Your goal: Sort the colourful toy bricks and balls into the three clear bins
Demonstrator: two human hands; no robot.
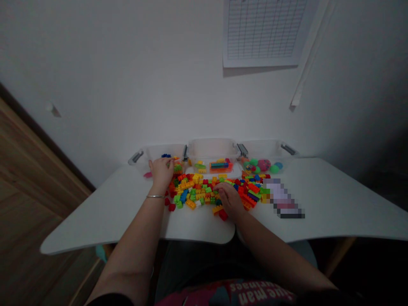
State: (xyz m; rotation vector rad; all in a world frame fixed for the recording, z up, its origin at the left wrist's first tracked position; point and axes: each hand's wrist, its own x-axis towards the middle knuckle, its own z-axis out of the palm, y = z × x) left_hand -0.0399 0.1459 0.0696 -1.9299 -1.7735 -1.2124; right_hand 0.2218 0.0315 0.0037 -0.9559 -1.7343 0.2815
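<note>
My left hand (162, 173) reaches over the front of the left clear bin (159, 149), its fingers apart and partly hidden behind the hand. Blue bricks (166, 156) and orange and green pieces lie in that bin beside the fingers. On the table, a wide pile of toy building bricks (200, 195) in red, yellow, green, blue and orange spreads between my hands. My right hand (230, 199) rests at the pile's right-centre, fingers curled together with the thumb against them. Whatever they may hold is hidden.
The middle clear bin (213, 146) holds several bricks; the right one (263, 147) holds round green, pink and blue pieces. A pixelated flat object (283, 199) lies right of the pile. Behind the white table (334, 199) stands a wall with a printed grid sheet (261, 34).
</note>
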